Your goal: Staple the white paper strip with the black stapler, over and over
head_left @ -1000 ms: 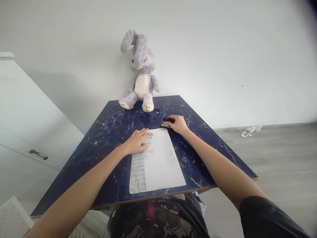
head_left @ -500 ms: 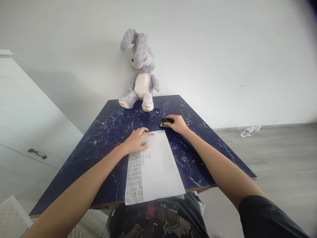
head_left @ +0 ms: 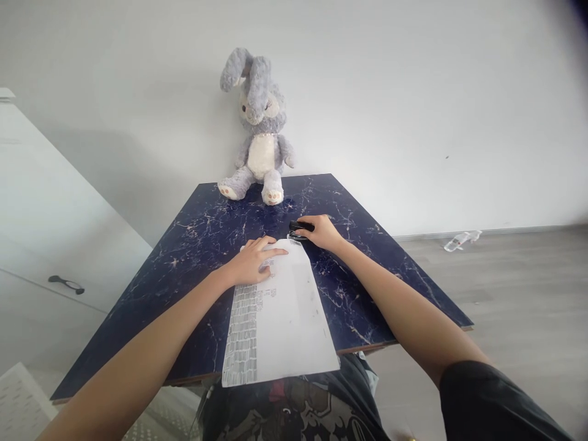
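Observation:
My left hand [head_left: 257, 260] lies with fingers spread on the upper left part of a white printed sheet of paper [head_left: 294, 324]. A grey brick-like pattern runs down the sheet's left side, and its near edge hangs past the table's front edge. In my right hand [head_left: 321, 231] is a small black stapler [head_left: 301, 226], gripped at its back end. The stapler's front is at the sheet's far right corner; whether the paper lies between its jaws I cannot tell.
A grey plush rabbit [head_left: 261, 128] sits at the back of the dark blue marbled table [head_left: 184, 294], against the wall. To the left stands a white cabinet [head_left: 59, 220] with a dark handle. On the floor at right lies a clear plastic bottle [head_left: 459, 241].
My right hand has moved the stapler left onto the paper's far right corner. The sheet's near end has shifted slightly left and closer to me. My left hand stays on the paper.

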A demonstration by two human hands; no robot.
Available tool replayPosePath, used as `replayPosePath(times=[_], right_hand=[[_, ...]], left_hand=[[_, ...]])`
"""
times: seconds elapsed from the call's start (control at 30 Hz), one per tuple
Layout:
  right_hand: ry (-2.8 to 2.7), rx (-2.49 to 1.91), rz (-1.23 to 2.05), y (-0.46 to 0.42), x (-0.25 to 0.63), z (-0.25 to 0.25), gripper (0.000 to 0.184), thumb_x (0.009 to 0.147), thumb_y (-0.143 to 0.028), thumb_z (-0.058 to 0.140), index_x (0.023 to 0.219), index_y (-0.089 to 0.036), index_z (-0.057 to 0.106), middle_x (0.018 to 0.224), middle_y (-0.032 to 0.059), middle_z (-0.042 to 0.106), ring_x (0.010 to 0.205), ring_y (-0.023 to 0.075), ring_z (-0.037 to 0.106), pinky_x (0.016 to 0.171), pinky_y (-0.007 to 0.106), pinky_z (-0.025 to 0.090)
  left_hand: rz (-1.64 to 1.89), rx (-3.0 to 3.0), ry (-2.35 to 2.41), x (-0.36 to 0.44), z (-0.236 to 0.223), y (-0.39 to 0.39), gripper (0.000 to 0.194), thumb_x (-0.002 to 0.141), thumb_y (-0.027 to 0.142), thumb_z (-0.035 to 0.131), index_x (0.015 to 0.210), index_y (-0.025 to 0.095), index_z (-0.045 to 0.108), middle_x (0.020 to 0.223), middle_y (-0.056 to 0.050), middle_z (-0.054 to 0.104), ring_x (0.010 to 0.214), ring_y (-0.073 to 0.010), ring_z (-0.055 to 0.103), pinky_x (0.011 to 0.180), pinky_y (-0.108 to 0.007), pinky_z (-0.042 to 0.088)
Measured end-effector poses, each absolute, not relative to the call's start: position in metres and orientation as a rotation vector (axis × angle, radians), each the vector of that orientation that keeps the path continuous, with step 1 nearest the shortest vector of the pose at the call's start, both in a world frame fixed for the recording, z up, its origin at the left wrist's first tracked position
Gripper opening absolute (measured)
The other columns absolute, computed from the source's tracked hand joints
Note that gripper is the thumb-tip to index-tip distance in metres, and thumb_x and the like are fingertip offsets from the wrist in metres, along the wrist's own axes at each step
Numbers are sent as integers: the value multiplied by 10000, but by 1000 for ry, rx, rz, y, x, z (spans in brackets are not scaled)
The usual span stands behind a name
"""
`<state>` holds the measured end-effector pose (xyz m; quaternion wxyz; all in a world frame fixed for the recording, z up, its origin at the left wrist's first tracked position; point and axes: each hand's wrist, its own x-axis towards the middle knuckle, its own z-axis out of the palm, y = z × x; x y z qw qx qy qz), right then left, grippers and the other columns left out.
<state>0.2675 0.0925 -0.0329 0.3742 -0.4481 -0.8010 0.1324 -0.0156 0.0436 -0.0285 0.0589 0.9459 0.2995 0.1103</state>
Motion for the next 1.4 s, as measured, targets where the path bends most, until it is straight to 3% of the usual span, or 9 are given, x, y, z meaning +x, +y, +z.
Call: replayPosePath(times=[0.33,0.7,1.4], right_hand=[[-2108,-1133,407,94,274,-31,282,853,-306,761,1114,-204,788,1104,71,783,987,264,733,950,381,530],[-2143,-1100,420,92,273,-29,302,843,-317,775,1129,-219,790,1141,72,776,1031,283,731,960,390,540],[-2217,-1046,428,88,274,-23,260,830,-327,774,1067,-221,793,1041,49,788,907,242,728,872,336,528]], left_hand=[[318,2845,902,-18,-31,48,665,839,157,589,1467,368,528,1528,-91,432,1343,-361,461,1087,-566,364],[452,2919,880,-16,-27,46,634,763,103,621,1354,332,629,1423,-84,493,1266,-343,460,1084,-573,362],[376,2931,997,-19,-30,49,549,806,137,588,1330,295,633,1388,-103,504,1222,-340,484,1013,-546,384]])
